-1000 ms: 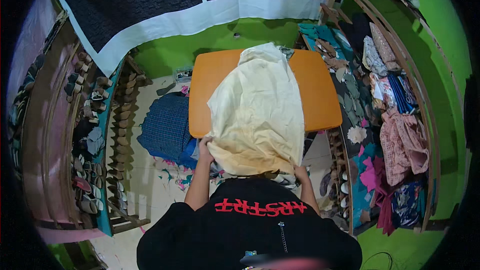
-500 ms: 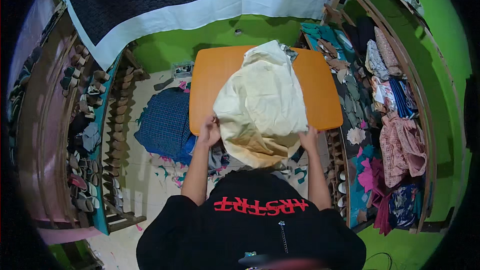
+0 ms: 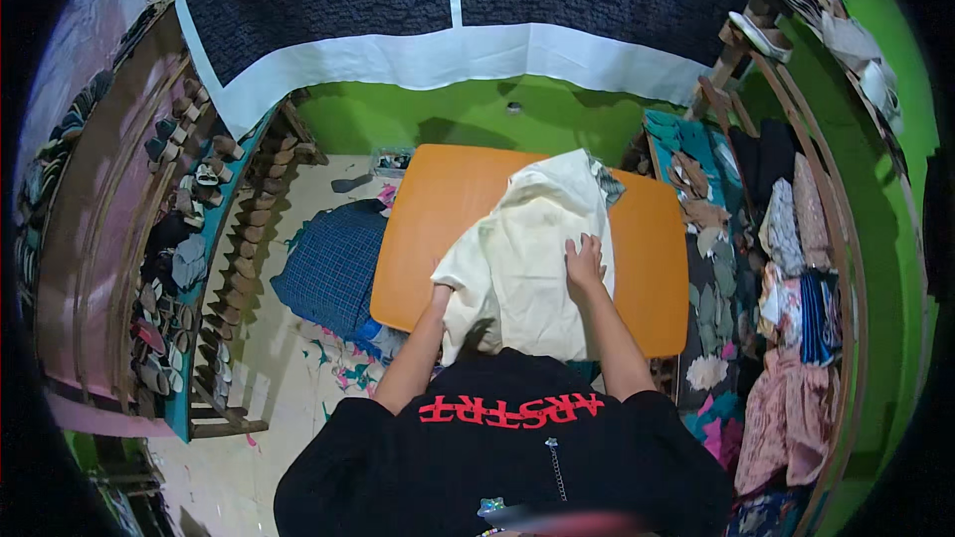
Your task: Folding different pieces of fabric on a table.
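Observation:
A cream cloth (image 3: 537, 268) lies across the orange table (image 3: 428, 209), its near end hanging toward me over the front edge. My right hand (image 3: 586, 261) rests on the cloth's right part, fingers spread and holding nothing. At the cloth's left edge, a raised fold covers the fingers of my left hand (image 3: 441, 295); whether they grip it is hidden. A small grey patterned piece (image 3: 605, 182) shows at the cloth's far right corner.
Left of the table, a dark blue checked cloth bundle (image 3: 333, 264) sits on the floor among scraps. Shoe racks (image 3: 204, 239) stand at the left. The right shelf (image 3: 711, 268) holds fabric pieces and folded cloths. Behind hangs a dark curtain (image 3: 577, 0).
My right hand has moved from the near right edge up onto the cloth and spread flat. The left side has been gathered into a fold over my left hand. The view has shifted.

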The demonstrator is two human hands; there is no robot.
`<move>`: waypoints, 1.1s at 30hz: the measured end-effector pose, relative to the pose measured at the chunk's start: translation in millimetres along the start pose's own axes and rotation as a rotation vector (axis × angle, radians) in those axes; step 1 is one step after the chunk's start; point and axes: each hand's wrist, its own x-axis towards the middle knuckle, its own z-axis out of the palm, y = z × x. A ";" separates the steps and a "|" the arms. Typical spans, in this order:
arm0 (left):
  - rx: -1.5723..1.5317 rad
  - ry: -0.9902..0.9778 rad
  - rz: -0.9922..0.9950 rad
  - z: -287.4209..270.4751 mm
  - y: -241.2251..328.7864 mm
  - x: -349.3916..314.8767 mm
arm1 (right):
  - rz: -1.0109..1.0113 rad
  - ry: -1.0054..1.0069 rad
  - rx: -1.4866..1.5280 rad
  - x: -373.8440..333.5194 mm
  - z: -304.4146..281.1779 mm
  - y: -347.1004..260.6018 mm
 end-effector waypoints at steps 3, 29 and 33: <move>0.102 0.073 -0.082 58.1 11.0 22.2 | 0.026 0.006 -0.070 24.3 2.3 16.7; 0.043 0.269 0.114 240.8 114.4 -2.7 | 0.128 0.338 0.018 95.3 -14.7 54.8; -0.058 0.332 0.057 185.2 107.5 26.0 | -0.070 0.329 -0.043 151.0 -32.7 33.6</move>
